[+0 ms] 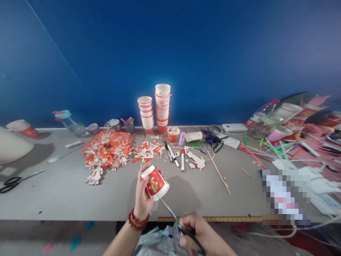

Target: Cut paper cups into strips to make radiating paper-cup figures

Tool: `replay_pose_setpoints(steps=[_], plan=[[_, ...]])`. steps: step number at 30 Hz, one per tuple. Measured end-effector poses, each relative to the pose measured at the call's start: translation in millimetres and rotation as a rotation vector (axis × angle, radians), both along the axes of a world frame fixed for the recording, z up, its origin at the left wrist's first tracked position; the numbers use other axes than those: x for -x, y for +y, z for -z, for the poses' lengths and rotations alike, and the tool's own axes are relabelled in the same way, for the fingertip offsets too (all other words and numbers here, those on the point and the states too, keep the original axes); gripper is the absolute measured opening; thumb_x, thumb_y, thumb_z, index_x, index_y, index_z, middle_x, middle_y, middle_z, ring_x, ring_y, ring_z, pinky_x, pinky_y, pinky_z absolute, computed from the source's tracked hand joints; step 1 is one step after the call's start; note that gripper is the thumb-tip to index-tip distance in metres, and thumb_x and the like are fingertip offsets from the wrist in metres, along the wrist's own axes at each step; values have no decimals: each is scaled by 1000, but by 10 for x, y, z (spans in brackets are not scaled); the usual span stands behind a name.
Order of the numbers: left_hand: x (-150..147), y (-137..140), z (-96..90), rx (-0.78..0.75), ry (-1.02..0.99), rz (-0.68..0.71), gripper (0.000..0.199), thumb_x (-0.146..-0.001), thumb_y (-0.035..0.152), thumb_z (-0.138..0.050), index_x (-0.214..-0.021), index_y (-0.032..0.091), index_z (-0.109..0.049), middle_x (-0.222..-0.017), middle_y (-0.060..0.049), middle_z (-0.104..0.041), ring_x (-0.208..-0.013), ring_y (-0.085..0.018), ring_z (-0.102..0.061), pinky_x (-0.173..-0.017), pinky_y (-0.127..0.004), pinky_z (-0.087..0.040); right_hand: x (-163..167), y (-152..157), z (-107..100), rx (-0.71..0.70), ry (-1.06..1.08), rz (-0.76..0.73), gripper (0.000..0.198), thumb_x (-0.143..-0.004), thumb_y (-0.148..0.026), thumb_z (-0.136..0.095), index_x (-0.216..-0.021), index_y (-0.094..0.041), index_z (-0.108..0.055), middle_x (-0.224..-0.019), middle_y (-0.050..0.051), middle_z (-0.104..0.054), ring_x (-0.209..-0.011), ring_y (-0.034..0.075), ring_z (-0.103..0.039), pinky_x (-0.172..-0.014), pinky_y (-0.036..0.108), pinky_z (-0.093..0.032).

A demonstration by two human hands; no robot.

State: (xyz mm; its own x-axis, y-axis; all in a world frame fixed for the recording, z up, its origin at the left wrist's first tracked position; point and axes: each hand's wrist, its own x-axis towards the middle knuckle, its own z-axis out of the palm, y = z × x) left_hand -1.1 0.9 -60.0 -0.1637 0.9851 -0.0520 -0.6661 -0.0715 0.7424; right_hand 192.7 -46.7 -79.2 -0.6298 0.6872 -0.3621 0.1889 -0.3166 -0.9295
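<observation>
Paper cup (156, 180), one, head view: presumably light, thin-walled and springy, stiffer at its ends than at mid-wall; likely to dent or crush under a hard squeeze, its printed face perhaps a little slick. Best taken round the body with a loose wrap, fingers clear of the near end, where the blade tips meet it. Scissors (173, 215), one pair: judged rigid and heavier than the cup, to be taken by the black handles. Left grip (142, 192): closed around the cup, thumb on the left of the wall, fingertips showing at its far right. Right grip (195, 229): closed on the scissors' handles; blade spread cannot be told. Location: cup tilted, held above the near part of the grey surface (80, 199), about the middle, nearer than the paper scraps (149, 151) and tall cup stack (162, 110). Appearance: red printed body, pale gold-green floral motif, white at both ends; any cut in the wall cannot be made out.
</observation>
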Motion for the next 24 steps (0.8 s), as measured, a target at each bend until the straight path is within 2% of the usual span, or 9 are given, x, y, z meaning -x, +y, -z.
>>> replay_pose_setpoints(steps=[5, 10, 24], plan=[[-56, -16, 13, -24, 16, -4, 52, -84, 32, -66, -133, 34, -46, -109, -6, -67, -97, -24, -68, -81, -38, -56, 1, -5, -87, -61, 3, 34, 60, -66, -76, -61, -61, -19, -44, -43, -7, -43, -38, 7, -40, -40, 18, -23], [-123, -36, 16, -23, 26, 51, 47, -82, 31, -68, -125, 29, -51, -108, -7, -66, -97, -25, -67, -80, -39, -56, 106, 14, -110, -124, 19, 62, 63, -71, -80, -53, -61, -18, -48, -45, -4, -50, -41, 8, -39, -44, 20, -26], [-121, -46, 38, -46, 26, 63, 36, -83, 30, -68, -115, 29, -54, -106, -5, -65, -98, -24, -67, -85, -42, -55, 154, 24, -163, -106, 50, 94, 64, -69, -81, -54, -61, -18, -48, -45, -3, -50, -41, 8, -38, -44, 20, -24]])
